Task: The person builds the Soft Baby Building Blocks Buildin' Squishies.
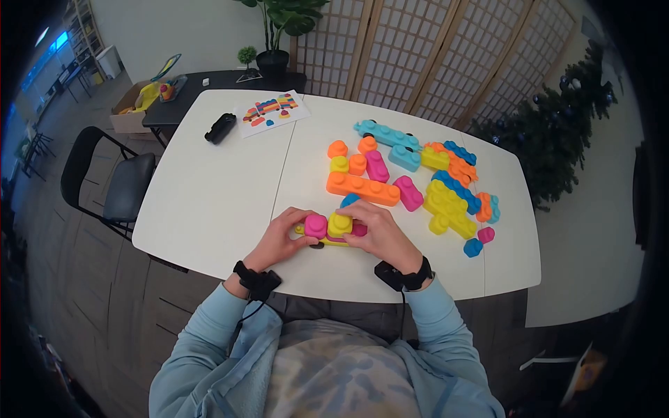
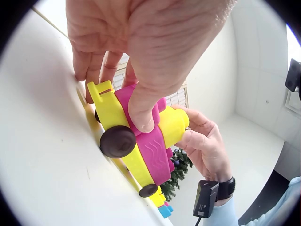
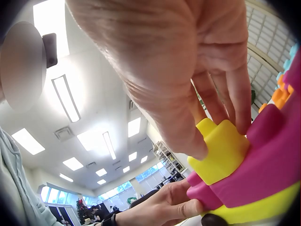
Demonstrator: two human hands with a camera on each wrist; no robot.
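A yellow wheeled toy base (image 2: 111, 111) with dark wheels stands on the table before the person, a long pink block (image 2: 155, 155) seated along its top. At its left end the left hand (image 1: 284, 235) grips a small pink block (image 1: 316, 226), the thumb pressed on its near side. The right hand (image 1: 382, 231) pinches a yellow block (image 3: 223, 153) between thumb and fingers, right on top of the long pink block and beside the small pink one. Just beyond the right fingers lies a blue block (image 1: 350, 200).
A long orange block (image 1: 362, 189) and several small orange, yellow and pink ones lie beyond the hands. Blue, orange and yellow pieces (image 1: 449, 205) cluster at right, near a turquoise wheeled base (image 1: 387, 135). A picture sheet (image 1: 273, 113) and a black case (image 1: 221, 129) lie far left.
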